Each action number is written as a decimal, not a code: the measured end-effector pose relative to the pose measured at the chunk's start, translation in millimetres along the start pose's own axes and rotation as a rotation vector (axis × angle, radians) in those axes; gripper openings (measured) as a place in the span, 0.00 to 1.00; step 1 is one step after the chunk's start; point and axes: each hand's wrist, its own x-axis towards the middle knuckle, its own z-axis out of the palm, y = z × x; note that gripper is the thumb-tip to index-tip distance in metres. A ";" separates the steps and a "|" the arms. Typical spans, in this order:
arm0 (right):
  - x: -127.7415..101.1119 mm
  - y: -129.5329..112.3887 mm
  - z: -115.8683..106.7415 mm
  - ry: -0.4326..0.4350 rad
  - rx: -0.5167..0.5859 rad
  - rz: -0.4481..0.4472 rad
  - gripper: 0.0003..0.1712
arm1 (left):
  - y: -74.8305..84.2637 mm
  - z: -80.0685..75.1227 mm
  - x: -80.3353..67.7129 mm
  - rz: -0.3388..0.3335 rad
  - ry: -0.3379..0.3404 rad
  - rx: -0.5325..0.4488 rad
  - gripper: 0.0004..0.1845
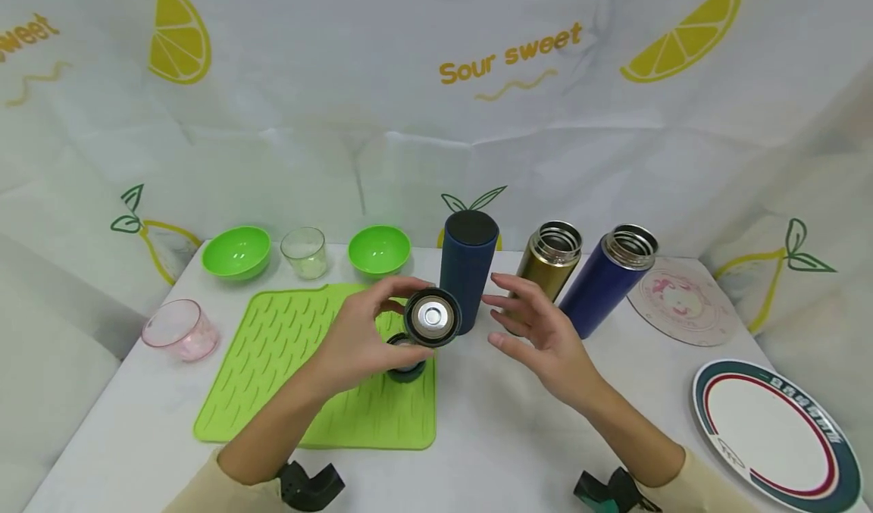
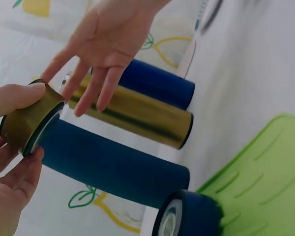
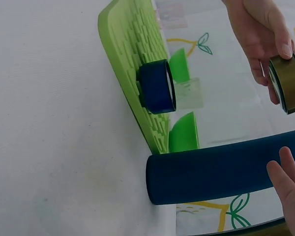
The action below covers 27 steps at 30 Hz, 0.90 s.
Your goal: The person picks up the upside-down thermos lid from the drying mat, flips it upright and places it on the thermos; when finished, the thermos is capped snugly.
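My left hand (image 1: 351, 346) grips a gold bottle lid (image 2: 32, 120) between thumb and fingers; in the head view its metal-lined underside faces up. Fingers spread and holding nothing, my right hand (image 1: 552, 350) hovers in front of an uncapped gold bottle (image 1: 539, 274), overlapping it in the head view. A taller blue bottle (image 1: 603, 289), also uncapped with a bare steel neck, stands to the right. Between my hands, farther back, a capped dark blue bottle (image 1: 469, 270) stands upright. Below the gold lid, a blue lid (image 3: 156, 86) lies on the green drying mat (image 1: 273, 376).
Along the back left are two green bowls (image 1: 236, 255) with a clear glass (image 1: 305, 255) between them. A pink glass cup (image 1: 184, 331) is at the left edge. To the right are a round pink mat (image 1: 682, 308) and a rimmed white plate (image 1: 771, 433).
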 end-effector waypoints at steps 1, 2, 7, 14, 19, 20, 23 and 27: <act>1.0 -0.3 -0.5 0.001 0.019 -0.012 0.38 | 0.6 3.1 2.5 0.012 0.001 -0.009 0.39; 2.1 -0.6 -0.9 0.002 0.034 -0.018 0.37 | 0.8 6.0 4.9 0.024 0.002 -0.016 0.39; 5.7 -2.9 -2.3 -0.014 0.054 -0.015 0.32 | 0.4 16.9 14.9 0.080 0.017 -0.047 0.38; 6.9 -5.1 -3.8 -0.040 0.017 -0.017 0.24 | 1.5 30.0 21.5 0.105 0.011 -0.077 0.37; 7.6 -3.1 -6.6 -0.053 -0.014 -0.005 0.21 | 2.4 34.9 22.4 0.093 -0.008 -0.080 0.37; 7.6 -2.7 -7.5 -0.050 -0.019 -0.005 0.21 | 2.5 35.1 22.8 0.083 -0.017 -0.079 0.38; 7.5 -1.6 -10.0 -0.039 -0.024 -0.017 0.21 | 3.9 34.1 24.2 0.017 -0.045 -0.104 0.37; 7.7 -1.3 -10.9 -0.038 0.005 -0.038 0.21 | 5.5 30.8 27.0 -0.134 -0.049 -0.169 0.28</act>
